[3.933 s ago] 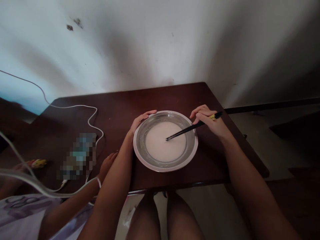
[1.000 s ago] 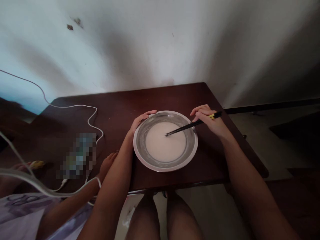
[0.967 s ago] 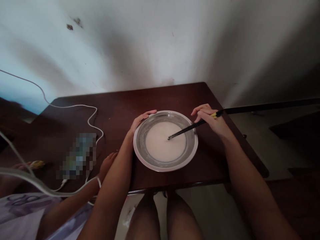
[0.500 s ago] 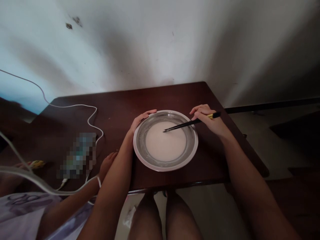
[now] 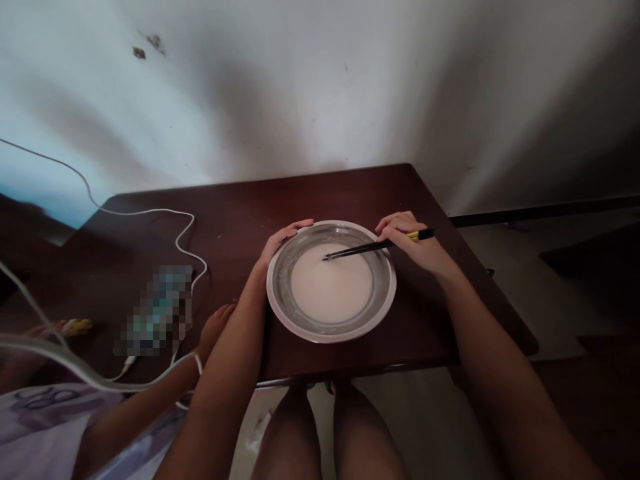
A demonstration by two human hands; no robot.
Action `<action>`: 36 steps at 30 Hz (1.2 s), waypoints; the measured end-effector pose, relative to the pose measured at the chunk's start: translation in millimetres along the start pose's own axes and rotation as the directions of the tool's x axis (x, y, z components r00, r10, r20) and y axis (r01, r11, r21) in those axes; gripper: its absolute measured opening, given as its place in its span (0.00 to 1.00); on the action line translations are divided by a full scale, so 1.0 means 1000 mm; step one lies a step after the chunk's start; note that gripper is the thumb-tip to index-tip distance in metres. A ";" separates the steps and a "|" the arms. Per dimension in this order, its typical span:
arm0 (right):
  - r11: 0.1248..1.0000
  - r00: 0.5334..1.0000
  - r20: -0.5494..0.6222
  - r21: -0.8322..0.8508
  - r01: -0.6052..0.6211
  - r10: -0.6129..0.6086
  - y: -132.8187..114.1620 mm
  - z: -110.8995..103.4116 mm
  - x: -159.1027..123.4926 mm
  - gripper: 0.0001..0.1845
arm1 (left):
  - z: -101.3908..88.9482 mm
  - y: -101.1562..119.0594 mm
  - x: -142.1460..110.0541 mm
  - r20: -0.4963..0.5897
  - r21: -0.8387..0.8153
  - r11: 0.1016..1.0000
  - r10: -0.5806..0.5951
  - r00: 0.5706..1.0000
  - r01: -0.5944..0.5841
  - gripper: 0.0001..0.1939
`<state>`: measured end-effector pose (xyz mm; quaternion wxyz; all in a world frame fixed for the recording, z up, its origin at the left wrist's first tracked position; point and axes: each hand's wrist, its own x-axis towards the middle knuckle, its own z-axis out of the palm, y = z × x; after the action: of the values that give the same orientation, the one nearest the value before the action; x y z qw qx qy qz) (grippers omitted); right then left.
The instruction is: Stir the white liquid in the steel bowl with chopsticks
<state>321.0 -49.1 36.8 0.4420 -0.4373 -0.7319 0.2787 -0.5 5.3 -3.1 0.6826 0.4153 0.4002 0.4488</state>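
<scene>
A wide metal bowl (image 5: 283, 293) with a pale rim stands on the dark red-brown table. It holds a milky white liquid or thin batter (image 5: 333, 288). My left hand (image 5: 279, 243) rests against the bowl's far left side, its fingers laid along the rim and holding it. In my right hand (image 5: 411, 239), closed over the bowl's right edge, is a pair of black chopsticks (image 5: 359, 249) with a gold band. Their tips touch the white surface near the upper middle of the bowl; the exact depth cannot be made out.
Left of the bowl lies a blurred-out, phone-like device (image 5: 157, 310) with a white cable (image 5: 193, 250) plugged in. Another person's forearm (image 5: 145, 407) rests beside my left arm. A small yellow-and-red object (image 5: 77, 327) is at far left. The wall (image 5: 310, 87) stands behind the table (image 5: 300, 193).
My right hand has shifted slightly left, and the chopstick tips have moved a little left and away from me in the liquid. My left hand and the bowl have not moved.
</scene>
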 end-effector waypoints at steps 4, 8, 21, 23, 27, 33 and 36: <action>0.999 0.997 -0.082 0.038 0.009 -0.006 0.001 -0.011 0.000 0.21 | -0.001 -0.001 0.001 -0.005 -0.008 1.000 0.003 1.000 -0.003 0.16; 0.994 0.997 0.067 0.108 -0.031 0.024 -0.005 -0.008 -0.003 0.19 | -0.001 0.000 0.001 -0.009 -0.012 1.000 -0.011 1.000 0.010 0.16; 1.000 0.994 -0.112 -0.021 0.008 -0.011 0.004 -0.005 0.002 0.18 | -0.001 0.000 -0.001 0.009 0.026 1.000 0.006 1.000 -0.006 0.17; 1.000 0.992 -0.124 0.024 0.003 0.000 0.002 -0.010 0.001 0.20 | 0.000 0.000 -0.001 0.003 0.037 0.999 0.002 1.000 -0.002 0.16; 0.995 0.999 0.037 0.100 -0.012 0.008 -0.004 -0.010 -0.001 0.21 | 0.000 0.000 -0.001 0.004 0.019 1.000 -0.003 1.000 0.003 0.18; 0.998 0.986 0.165 0.049 0.032 -0.039 -0.003 0.007 -0.002 0.14 | 0.000 0.000 0.001 0.015 -0.009 1.000 0.001 1.000 -0.001 0.16; 1.000 0.998 0.051 -0.007 0.027 -0.027 0.002 0.006 0.000 0.15 | 0.001 0.000 0.001 0.005 -0.029 1.000 0.000 1.000 0.000 0.16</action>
<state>316.1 -48.3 32.6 0.4255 -0.4218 -0.7498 0.2809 0.8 5.7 -2.3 0.6896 0.4065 0.3917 0.4535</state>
